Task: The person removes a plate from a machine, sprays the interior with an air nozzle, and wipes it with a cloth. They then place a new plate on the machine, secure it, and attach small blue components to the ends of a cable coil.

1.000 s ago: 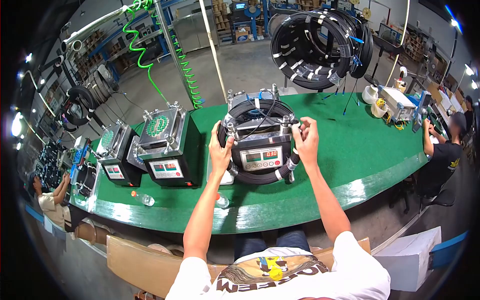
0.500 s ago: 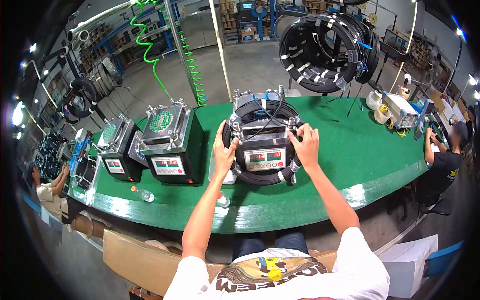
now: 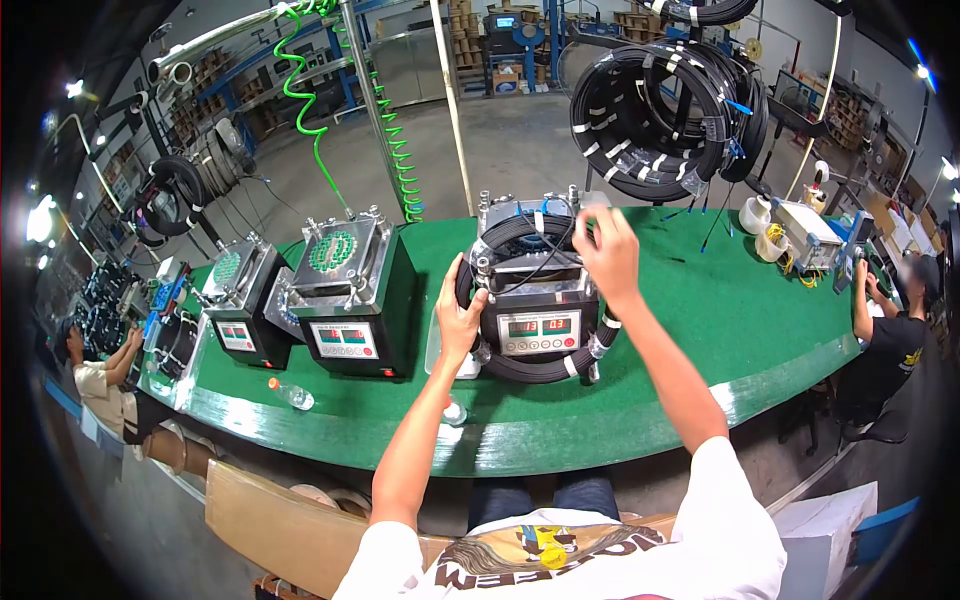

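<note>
A coil of black cable (image 3: 536, 371) with clear and white wraps hangs around the front of a black machine (image 3: 505, 279) with a metal top and a lit red number panel (image 3: 540, 332). My left hand (image 3: 460, 315) grips the coil's left side, thumb toward the panel. At the coil's upper right is my right hand (image 3: 611, 255), its fingers curled together; what they hold, if anything, is hidden. A loose strand of cable with a white tag (image 3: 539, 219) and blue ends (image 3: 520, 209) crosses the top of the coil.
Two similar machines (image 3: 345, 290) (image 3: 240, 300) with round green tops stand leftward on the green bench (image 3: 680, 335). A small bottle (image 3: 291, 393) lies near the front edge. Larger cable coils (image 3: 650, 120) hang behind. Co-workers sit at both ends (image 3: 890, 325) (image 3: 100, 375).
My right hand has left the coil's right side and risen to its upper right, fingers curling. My left hand stays on the coil. The panel's right-hand digits differ, and the view has shifted slightly.
</note>
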`<action>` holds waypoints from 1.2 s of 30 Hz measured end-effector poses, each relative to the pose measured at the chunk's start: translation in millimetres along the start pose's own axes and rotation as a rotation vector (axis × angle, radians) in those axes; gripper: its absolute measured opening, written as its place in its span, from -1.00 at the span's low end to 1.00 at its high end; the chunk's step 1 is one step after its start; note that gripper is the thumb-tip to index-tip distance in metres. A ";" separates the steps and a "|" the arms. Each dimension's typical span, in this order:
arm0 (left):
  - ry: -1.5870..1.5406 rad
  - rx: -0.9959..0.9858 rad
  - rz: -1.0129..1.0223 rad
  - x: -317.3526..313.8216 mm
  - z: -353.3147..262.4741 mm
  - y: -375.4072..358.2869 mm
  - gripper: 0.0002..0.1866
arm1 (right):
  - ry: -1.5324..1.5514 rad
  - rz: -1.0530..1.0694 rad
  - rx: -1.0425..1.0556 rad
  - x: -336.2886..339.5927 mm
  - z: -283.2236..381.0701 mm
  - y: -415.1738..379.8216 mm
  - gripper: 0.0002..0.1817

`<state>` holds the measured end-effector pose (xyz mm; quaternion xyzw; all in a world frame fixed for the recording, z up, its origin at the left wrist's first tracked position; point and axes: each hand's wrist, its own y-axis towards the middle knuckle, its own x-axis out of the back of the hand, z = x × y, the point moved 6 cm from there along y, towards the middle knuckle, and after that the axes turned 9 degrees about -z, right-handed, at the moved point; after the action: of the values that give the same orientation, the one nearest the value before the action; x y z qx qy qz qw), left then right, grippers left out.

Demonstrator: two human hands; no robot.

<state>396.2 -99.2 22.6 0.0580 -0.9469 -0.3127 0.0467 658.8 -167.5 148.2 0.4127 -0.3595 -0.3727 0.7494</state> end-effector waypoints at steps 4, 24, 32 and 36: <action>0.019 -0.056 -0.010 1.1 -7.7 1.3 -0.19 | -0.109 0.416 0.027 -69.8 -36.7 54.5 -0.72; -0.024 0.037 0.005 -0.5 4.5 0.3 -0.23 | -0.663 1.255 0.085 -187.7 -56.8 62.7 -0.63; 0.059 0.000 -0.008 1.4 -1.4 0.0 -0.21 | -0.364 1.190 -0.225 -162.9 -72.9 62.7 -0.64; 0.033 0.020 -0.017 -0.6 5.4 -1.0 -0.23 | -0.366 0.969 -0.024 -162.0 -76.5 52.0 -0.63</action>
<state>396.2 -96.8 17.6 0.0716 -0.9486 -0.3027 0.0590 662.1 17.8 126.2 0.1183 -0.6301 -0.0533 0.7656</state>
